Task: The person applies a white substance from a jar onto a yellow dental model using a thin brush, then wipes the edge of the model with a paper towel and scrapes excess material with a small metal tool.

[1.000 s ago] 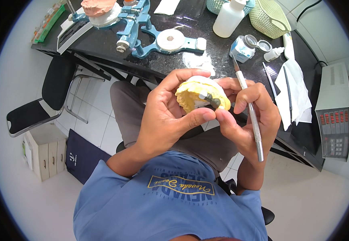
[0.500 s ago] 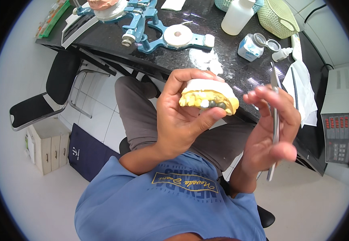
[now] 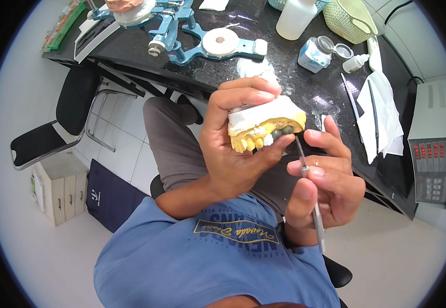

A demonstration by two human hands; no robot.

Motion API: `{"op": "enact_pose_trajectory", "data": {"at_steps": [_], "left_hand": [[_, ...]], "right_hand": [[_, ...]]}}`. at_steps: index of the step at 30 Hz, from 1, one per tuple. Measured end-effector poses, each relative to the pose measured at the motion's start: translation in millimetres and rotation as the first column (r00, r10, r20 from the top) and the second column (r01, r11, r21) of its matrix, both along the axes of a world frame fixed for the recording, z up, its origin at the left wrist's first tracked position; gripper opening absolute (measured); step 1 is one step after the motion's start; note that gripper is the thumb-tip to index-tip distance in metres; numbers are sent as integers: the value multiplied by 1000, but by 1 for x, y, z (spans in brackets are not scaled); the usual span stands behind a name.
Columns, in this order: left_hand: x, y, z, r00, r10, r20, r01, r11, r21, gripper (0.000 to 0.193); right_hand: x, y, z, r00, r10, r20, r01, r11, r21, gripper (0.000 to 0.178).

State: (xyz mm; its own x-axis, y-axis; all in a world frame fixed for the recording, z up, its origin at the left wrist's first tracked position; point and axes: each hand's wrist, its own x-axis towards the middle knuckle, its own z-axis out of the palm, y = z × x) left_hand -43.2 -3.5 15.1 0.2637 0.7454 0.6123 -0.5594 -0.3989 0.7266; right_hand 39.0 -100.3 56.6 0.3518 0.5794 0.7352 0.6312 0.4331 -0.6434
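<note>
My left hand (image 3: 223,159) grips a dental model (image 3: 266,117), its white plaster base up and its yellow teeth facing down toward me. Two dark grey-green teeth (image 3: 283,132) sit at its right part, beside a small white tooth (image 3: 268,140). The left thumb presses just below these. In my right hand (image 3: 331,179) is a slim metal dental carver (image 3: 317,223), pinched between thumb and fingers. Its thin tip points up at the right end of the model, close to the dark teeth; whether it touches cannot be told.
A blue articulator (image 3: 182,49) stands on the black table (image 3: 218,77), with white powder (image 3: 256,69) near it. Farther right are a white bottle (image 3: 295,20), a blue-labelled jar (image 3: 315,55), a dropper bottle (image 3: 355,63), a green basket (image 3: 351,23), paper (image 3: 390,118) with thin tools, and a control unit (image 3: 431,149).
My right hand has moved left to the model, and the carver now points a thin tip at it instead of the broad blade up. The left hand has tilted the model.
</note>
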Motion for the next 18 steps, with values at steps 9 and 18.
{"op": "enact_pose_trajectory", "data": {"at_steps": [9,18], "left_hand": [[-4,11,2,999,-14,35,7,985,172,51],[-4,10,3,999,3,48,-12,982,189,52]], "right_hand": [[2,-1,1,994,108,-24,-109,993,-50,21],[3,-5,3,991,126,53,-117,982,-148,17]]}}
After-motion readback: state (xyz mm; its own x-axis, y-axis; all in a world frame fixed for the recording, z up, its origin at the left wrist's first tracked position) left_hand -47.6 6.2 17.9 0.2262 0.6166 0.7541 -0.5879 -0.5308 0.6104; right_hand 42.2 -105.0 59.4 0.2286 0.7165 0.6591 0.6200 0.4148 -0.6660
